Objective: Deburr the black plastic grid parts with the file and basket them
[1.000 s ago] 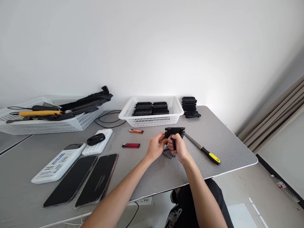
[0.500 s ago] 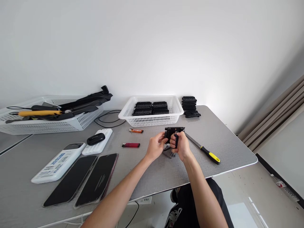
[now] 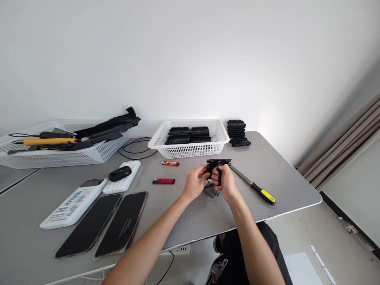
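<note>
My left hand [image 3: 195,183] pinches the left edge of a black plastic ribbed panel [image 3: 211,163], holding it up off the table. My right hand [image 3: 226,181] is closed around a small black stick-shaped tool [image 3: 219,175], held upright against the panel; its kind is not clear. A tiny orange spot shows on the panel just above the tool's top. Below both hands a grey, partly see-through object [image 3: 211,192] sits on the table, partly hidden. To the right of my right hand lies a file [image 3: 244,175] with a black and yellow handle.
A white basket [image 3: 190,150] holds several black panels; more are stacked [image 3: 236,128] beside it. Left are an orange lighter [image 3: 170,163], a red lighter [image 3: 164,181], two phones [image 3: 121,225], white power banks [image 3: 74,206] and another basket [image 3: 101,152] of tools. The table edge [image 3: 285,215] is close.
My right hand and the black tool have shifted very slightly left and tilted a little. The panel and my left hand stay almost in place.
</note>
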The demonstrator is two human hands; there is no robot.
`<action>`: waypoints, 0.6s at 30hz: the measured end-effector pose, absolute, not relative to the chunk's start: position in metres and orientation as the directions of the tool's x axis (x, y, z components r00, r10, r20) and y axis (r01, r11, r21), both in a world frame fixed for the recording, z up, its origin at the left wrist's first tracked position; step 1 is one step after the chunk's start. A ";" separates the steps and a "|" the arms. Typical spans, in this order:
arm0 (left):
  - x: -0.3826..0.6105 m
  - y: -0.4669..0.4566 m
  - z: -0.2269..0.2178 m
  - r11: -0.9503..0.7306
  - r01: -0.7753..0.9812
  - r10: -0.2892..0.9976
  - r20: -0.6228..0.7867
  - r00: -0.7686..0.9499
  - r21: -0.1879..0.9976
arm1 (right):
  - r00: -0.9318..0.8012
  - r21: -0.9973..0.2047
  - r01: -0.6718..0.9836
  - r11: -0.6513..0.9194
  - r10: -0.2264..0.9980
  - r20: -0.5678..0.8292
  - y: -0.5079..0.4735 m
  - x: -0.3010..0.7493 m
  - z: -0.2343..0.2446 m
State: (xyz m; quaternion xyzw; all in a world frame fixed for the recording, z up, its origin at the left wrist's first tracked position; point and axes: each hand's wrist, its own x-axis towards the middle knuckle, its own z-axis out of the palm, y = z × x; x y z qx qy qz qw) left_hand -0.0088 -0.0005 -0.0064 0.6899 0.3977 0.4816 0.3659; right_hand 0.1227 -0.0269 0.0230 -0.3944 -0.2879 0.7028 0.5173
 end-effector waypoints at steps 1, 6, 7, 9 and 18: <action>-0.009 -0.001 -0.007 -0.421 0.201 0.899 0.378 0.221 0.885 | -0.144 -0.827 -0.480 -0.293 0.956 -0.255 -0.027 0.122 0.023; -0.010 0.001 -0.010 -0.414 0.186 0.901 0.371 0.226 0.891 | -0.165 -0.874 -0.401 -0.273 0.961 -0.224 -0.030 0.120 0.026; -0.010 0.002 -0.011 -0.397 0.170 0.907 0.357 0.223 0.902 | -0.181 -0.882 -0.388 -0.268 0.960 -0.212 -0.031 0.121 0.027; -0.011 0.004 -0.011 -0.352 0.118 0.924 0.325 0.201 0.929 | -0.189 -0.900 -0.359 -0.245 0.964 -0.187 -0.033 0.123 0.031; -0.013 0.016 -0.008 -0.091 -0.360 0.994 0.104 0.017 0.929 | 0.290 -0.995 -0.016 0.097 0.953 0.088 -0.023 0.141 0.016</action>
